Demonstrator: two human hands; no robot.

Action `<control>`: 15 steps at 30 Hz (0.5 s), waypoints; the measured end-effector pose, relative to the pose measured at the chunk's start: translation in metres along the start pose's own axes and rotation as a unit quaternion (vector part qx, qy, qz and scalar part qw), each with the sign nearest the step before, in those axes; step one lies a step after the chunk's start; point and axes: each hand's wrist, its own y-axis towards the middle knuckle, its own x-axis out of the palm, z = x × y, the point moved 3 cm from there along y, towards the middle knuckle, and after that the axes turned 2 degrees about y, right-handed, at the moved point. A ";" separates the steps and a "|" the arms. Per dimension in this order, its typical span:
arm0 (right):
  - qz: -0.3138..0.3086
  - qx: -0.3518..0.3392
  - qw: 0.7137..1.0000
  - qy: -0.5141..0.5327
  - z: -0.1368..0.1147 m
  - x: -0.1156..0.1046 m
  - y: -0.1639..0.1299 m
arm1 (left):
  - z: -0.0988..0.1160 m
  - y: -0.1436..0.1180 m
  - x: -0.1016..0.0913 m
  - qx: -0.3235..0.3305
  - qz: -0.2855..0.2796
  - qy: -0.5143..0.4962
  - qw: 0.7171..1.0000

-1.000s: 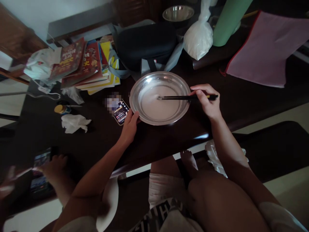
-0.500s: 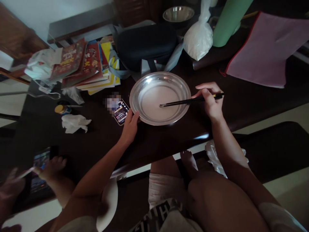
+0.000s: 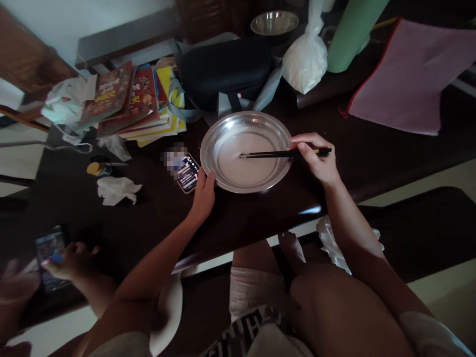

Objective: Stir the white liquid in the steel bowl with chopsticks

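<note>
A round steel plate (image 3: 219,128) holding a thin whitish liquid (image 3: 247,168) sits on the dark table (image 3: 260,213) in front of me. My left hand (image 3: 204,193) grips the plate's near left rim. My right hand (image 3: 317,157) holds a pair of dark chopsticks (image 3: 273,154) lying almost level, their tips in the liquid left of the plate's centre.
A phone (image 3: 187,173) lies just left of the plate. Behind are stacked books (image 3: 130,101), a black case (image 3: 225,69), a white powder bag (image 3: 307,57), a green bottle (image 3: 351,34), a pink cloth (image 3: 409,74). Another person's hand (image 3: 70,258) holds a phone at lower left.
The chopsticks swung back from a slanted to a nearly level position, tips shifting left in the liquid. The other person's phone at lower left moved leftward. My left hand stayed on the rim.
</note>
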 end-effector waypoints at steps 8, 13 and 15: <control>0.019 0.018 0.999 0.022 0.002 -0.002 0.000 | 0.005 0.002 0.001 0.035 -0.019 0.028 0.999; 0.034 -0.002 0.999 -0.006 0.001 -0.002 0.001 | 0.013 0.004 -0.001 0.042 -0.024 0.066 0.997; 0.064 0.001 0.998 0.017 0.002 -0.005 0.001 | 0.015 0.005 -0.001 0.050 -0.030 0.080 0.995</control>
